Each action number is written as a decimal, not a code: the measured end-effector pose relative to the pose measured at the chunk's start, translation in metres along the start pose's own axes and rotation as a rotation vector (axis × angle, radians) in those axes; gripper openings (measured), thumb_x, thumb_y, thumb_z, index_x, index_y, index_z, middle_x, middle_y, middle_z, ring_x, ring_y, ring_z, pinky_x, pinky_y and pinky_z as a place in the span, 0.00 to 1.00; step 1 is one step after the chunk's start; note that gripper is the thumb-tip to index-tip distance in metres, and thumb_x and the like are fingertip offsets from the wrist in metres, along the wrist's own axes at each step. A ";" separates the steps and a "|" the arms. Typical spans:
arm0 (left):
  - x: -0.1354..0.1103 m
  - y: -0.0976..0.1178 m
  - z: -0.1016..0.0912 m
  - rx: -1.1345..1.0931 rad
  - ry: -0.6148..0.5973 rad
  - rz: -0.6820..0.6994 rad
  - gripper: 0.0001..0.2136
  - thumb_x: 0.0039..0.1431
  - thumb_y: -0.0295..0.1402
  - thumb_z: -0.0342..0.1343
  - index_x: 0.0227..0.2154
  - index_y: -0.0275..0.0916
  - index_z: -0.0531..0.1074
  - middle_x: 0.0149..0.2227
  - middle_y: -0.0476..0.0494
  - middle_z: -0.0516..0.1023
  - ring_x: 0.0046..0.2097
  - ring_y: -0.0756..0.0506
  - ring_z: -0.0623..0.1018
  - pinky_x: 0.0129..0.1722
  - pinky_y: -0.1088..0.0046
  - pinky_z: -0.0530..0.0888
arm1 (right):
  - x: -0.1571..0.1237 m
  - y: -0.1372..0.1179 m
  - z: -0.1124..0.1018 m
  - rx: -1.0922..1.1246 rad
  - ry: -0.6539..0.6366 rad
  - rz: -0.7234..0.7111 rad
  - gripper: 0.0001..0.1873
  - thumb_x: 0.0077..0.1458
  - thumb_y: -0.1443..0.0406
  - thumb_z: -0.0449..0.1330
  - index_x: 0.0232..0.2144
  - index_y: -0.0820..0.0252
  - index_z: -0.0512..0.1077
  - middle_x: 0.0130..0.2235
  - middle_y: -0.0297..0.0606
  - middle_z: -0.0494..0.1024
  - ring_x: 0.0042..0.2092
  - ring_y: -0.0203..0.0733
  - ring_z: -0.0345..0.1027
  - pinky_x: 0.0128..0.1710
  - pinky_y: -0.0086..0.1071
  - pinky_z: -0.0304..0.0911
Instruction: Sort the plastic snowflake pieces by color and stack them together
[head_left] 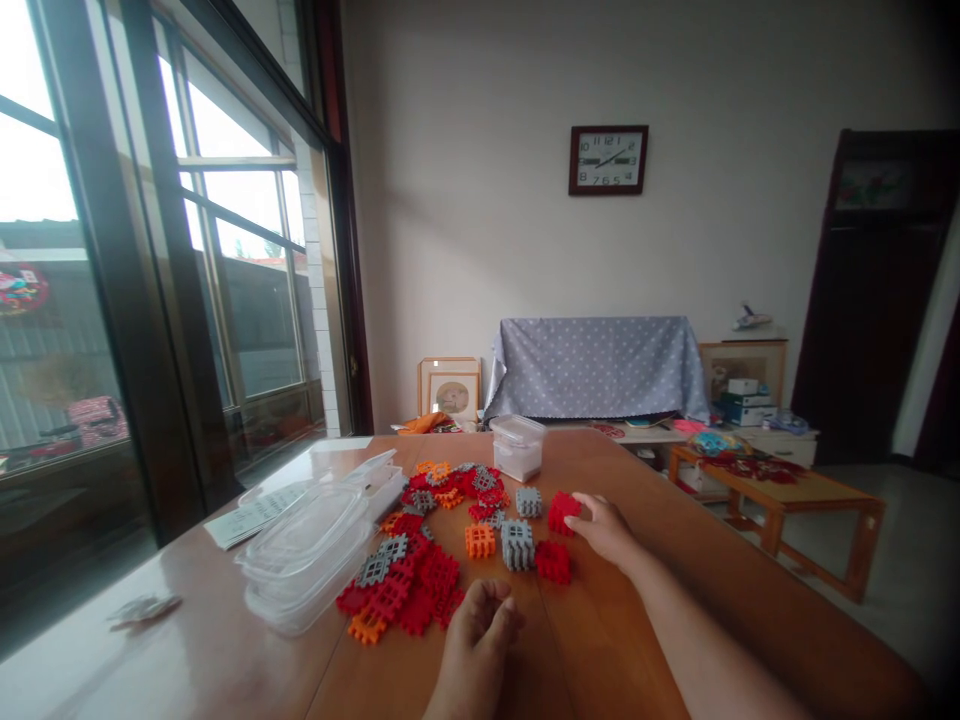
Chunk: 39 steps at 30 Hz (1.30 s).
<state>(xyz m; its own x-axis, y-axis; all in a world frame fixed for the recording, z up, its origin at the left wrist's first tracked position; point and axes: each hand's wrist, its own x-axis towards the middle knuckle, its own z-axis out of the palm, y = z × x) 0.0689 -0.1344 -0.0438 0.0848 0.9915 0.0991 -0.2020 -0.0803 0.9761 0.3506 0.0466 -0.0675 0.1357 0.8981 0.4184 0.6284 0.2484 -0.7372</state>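
A heap of flat red, grey and orange interlocking pieces (420, 575) lies on the wooden table (675, 560). Beside it stand several assembled cubes: an orange one (480, 541), grey ones (517, 545) (529, 501) and a red one (553, 561). My right hand (604, 528) reaches in from the right, its fingers closed on another red cube (561, 512) resting on the table. My left hand (480, 625) rests on the table near the front edge of the heap, fingers curled inward, with nothing visible in them.
Clear plastic trays and lids (319, 545) are stacked left of the heap. A small clear lidded box (517, 446) stands behind it. Paper (251, 515) lies at the table's left. A low wooden table (780, 495) is beyond the right edge, windows on the left.
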 end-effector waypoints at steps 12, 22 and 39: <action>0.001 -0.005 -0.002 -0.013 -0.014 0.019 0.18 0.56 0.49 0.63 0.38 0.39 0.70 0.33 0.47 0.74 0.37 0.46 0.76 0.37 0.72 0.71 | -0.002 0.008 0.007 0.070 -0.055 -0.019 0.29 0.48 0.60 0.66 0.54 0.57 0.76 0.56 0.46 0.79 0.58 0.52 0.71 0.62 0.45 0.61; 0.002 -0.006 -0.002 -0.005 -0.008 0.030 0.18 0.56 0.49 0.63 0.37 0.39 0.69 0.32 0.46 0.75 0.36 0.46 0.75 0.36 0.72 0.70 | -0.006 0.006 0.008 0.099 -0.031 -0.003 0.31 0.50 0.58 0.64 0.57 0.56 0.74 0.57 0.45 0.78 0.60 0.52 0.70 0.61 0.45 0.62; -0.003 -0.006 -0.001 -0.129 0.164 0.100 0.13 0.55 0.41 0.62 0.37 0.39 0.69 0.31 0.48 0.75 0.34 0.48 0.75 0.36 0.73 0.70 | -0.132 -0.149 0.045 0.541 -0.160 -0.064 0.21 0.61 0.46 0.57 0.37 0.57 0.76 0.29 0.36 0.78 0.30 0.42 0.70 0.31 0.31 0.67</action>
<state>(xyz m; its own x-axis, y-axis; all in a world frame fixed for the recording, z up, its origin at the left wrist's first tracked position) 0.0684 -0.1371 -0.0499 -0.0998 0.9835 0.1506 -0.3252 -0.1753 0.9293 0.2045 -0.0925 -0.0371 -0.0340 0.9084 0.4167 0.1442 0.4170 -0.8974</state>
